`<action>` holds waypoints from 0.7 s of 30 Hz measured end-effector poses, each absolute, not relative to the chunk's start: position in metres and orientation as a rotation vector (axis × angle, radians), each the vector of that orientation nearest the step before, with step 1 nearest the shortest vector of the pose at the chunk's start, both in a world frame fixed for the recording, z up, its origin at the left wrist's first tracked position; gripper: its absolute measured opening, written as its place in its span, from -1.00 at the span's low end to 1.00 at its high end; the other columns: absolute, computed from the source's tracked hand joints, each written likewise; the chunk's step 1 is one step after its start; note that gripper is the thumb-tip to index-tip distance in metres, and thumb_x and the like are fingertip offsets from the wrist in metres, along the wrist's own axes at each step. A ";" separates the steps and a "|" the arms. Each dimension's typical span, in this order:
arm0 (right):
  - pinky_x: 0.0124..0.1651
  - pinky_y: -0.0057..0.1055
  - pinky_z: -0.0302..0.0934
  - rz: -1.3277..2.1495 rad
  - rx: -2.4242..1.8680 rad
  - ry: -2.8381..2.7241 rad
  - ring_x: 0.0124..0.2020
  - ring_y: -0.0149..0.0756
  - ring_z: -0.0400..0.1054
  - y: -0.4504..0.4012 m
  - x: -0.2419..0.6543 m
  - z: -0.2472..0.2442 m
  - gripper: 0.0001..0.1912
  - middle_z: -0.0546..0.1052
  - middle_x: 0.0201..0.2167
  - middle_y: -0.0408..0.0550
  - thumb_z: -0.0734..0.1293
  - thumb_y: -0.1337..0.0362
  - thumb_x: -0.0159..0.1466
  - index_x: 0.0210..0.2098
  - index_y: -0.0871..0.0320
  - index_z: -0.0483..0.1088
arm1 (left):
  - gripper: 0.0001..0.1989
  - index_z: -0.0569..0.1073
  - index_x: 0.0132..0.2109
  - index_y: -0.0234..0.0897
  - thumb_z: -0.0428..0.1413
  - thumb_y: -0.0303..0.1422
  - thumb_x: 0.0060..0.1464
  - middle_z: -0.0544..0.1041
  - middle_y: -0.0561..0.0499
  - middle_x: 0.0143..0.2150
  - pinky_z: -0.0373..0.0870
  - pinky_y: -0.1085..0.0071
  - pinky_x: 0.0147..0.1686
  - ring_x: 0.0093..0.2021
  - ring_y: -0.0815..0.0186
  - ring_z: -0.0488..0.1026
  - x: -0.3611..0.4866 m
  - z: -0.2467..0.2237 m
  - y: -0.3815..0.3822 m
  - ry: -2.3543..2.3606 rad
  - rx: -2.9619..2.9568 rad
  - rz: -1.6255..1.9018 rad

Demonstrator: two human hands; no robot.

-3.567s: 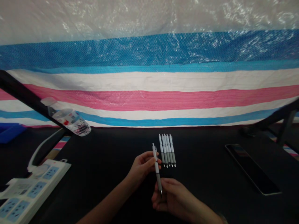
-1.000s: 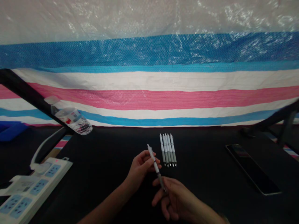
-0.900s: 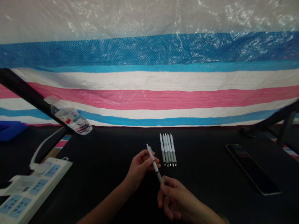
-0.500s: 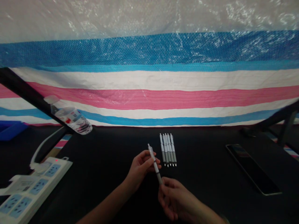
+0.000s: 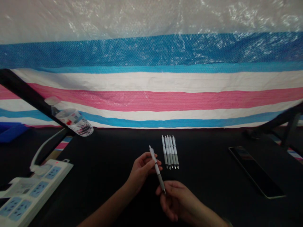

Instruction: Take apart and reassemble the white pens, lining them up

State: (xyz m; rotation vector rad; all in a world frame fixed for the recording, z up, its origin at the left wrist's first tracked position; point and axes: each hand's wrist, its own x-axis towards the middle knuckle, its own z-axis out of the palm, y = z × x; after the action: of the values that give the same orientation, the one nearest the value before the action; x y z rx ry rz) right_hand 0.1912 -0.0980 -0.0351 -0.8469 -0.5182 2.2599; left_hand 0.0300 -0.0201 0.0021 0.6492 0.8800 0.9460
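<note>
A white click pen (image 5: 156, 167) with a grey grip slants down to the right in front of me. My left hand (image 5: 141, 168) is closed on its white upper barrel, thumb on top and fingers behind. My right hand (image 5: 176, 197) is at the lower end, thumb and forefinger parted around the metal tip, which shows in front of the fingers. Its other fingers are loosely curled. Whether the right fingers touch the tip is hard to tell. Just beyond my hands, several matching pens (image 5: 170, 151) lie side by side, tips toward me.
A phone (image 5: 257, 171) lies on the black table (image 5: 208, 151) at right. On the left are a white power strip (image 5: 39, 189) with a plugged-in cable, a tilted plastic bottle (image 5: 75, 121) by a black bar, and a blue tray (image 5: 11, 131). A striped sheet (image 5: 151, 101) hangs behind.
My right thumb and forefinger have parted at the pen's lower end, so the grey grip and the tip now show. My left hand has barely moved, with the pen still in it.
</note>
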 end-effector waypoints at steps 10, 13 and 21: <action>-0.77 -0.62 -0.25 2.206 -0.903 -0.614 -0.85 -0.63 0.02 -0.098 0.193 -0.034 -0.51 0.44 -0.67 -0.25 0.45 -0.11 0.19 -0.28 0.19 0.31 | -0.65 0.56 -0.21 -0.34 0.43 -0.24 -0.10 0.64 -0.03 -0.39 0.53 0.41 -0.33 -0.41 0.27 0.61 0.033 0.005 -0.023 0.817 0.630 0.956; -0.78 -0.62 -0.25 2.207 -0.886 -0.644 -0.85 -0.63 0.02 -0.098 0.192 -0.035 -0.48 0.48 -0.65 -0.19 0.45 -0.14 0.17 -0.29 0.20 0.32 | -0.67 0.57 -0.20 -0.34 0.42 -0.25 -0.07 0.63 -0.02 -0.38 0.52 0.42 -0.32 -0.40 0.29 0.59 0.033 0.005 -0.024 0.796 0.642 0.950; -0.61 -0.60 0.19 1.864 -1.062 -1.184 -0.53 -0.45 0.38 -0.085 0.203 -0.009 -0.68 0.55 -0.30 -0.02 0.40 0.07 0.26 -0.17 0.22 0.46 | -0.63 0.57 -0.09 -0.32 0.38 -0.22 0.01 0.63 -0.06 -0.30 0.50 0.46 -0.37 -0.39 0.30 0.59 0.029 0.001 -0.022 0.883 0.779 0.951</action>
State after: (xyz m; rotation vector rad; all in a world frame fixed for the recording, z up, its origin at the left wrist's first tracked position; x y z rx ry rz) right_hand 0.2033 -0.0847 -0.0091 -1.0616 -1.1839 1.8640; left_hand 0.0287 -0.0218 0.0007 0.7786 0.8825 0.9513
